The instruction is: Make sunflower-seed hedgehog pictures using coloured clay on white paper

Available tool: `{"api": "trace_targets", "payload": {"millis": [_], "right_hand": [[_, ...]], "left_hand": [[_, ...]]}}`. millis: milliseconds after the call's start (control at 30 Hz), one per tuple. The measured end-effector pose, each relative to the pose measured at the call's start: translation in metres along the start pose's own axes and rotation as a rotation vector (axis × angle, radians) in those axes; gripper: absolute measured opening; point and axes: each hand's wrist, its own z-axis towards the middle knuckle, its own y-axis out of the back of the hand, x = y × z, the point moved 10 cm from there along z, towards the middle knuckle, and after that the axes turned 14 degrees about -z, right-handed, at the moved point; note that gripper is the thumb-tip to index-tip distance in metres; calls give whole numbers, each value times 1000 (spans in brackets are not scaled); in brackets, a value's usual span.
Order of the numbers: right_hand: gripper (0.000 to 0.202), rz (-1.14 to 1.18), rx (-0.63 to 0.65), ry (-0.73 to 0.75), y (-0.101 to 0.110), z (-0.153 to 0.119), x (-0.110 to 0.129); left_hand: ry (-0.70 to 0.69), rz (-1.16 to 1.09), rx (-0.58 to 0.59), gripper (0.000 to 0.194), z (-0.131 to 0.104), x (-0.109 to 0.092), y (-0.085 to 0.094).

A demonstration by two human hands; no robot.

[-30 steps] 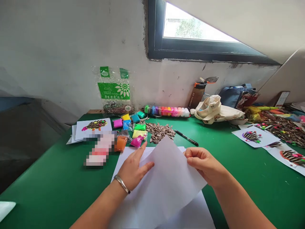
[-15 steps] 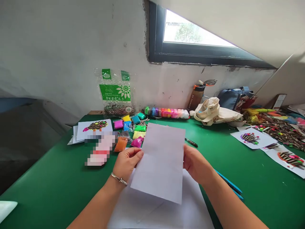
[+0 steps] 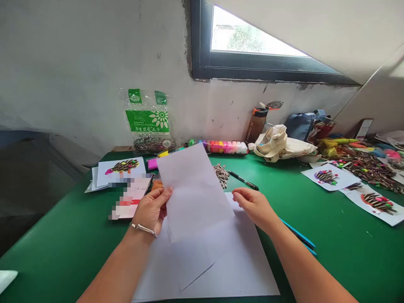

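My left hand (image 3: 153, 210), wearing a silver bracelet, pinches the left edge of a small white sheet of paper (image 3: 195, 193), which is held up at a tilt. To the right of that sheet is my right hand (image 3: 252, 206), its fingers curled in and apart from the paper, with nothing visible in them. Below both hands a larger white sheet (image 3: 233, 269) lies on the table, bearing a dark slanted line. Behind the raised sheet are a pile of striped seeds (image 3: 221, 174) and a black pen (image 3: 243, 180). The raised sheet partly hides coloured clay packets (image 3: 152, 163).
On the green table (image 3: 72, 240), a phone (image 3: 135, 198) and seed-collage pictures (image 3: 121, 170) lie left. Blue-handled scissors (image 3: 299, 235) lie by my right forearm. More collages (image 3: 328, 177) and seeds lie right. A seed bag (image 3: 148, 122), bottle (image 3: 257, 124) and cloth bag (image 3: 277, 145) line the wall.
My right hand has let go of the small sheet. The sheet has swung left and tilted the other way in my left hand, uncovering the seed pile and the line on the larger sheet.
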Motion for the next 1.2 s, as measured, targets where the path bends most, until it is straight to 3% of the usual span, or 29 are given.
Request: {"api": "trace_targets", "payload": {"millis": [100,300,433,567,700,1200], "right_hand": [[28,-356,7,59,-8,-4,5],[47,-641,-70,123,-30,-7,32],[29,-727,2,266,-48,14,54],[22,-719,130,409,-60,36,70],[20,-699,179,473,-68,45,76],[12,-481,75,337,-67,42,53]], "left_hand": [[-63,-72,-64,16,5,-14,10],[-123,-132,-129,9,7,-22,18],[-128,-148,-139,9,9,-23,20],[-115,-156,-138,9,12,-23,21],[-122,-168,-144,10,14,-26,25],[-113,-118,-117,23,10,-25,23]]}}
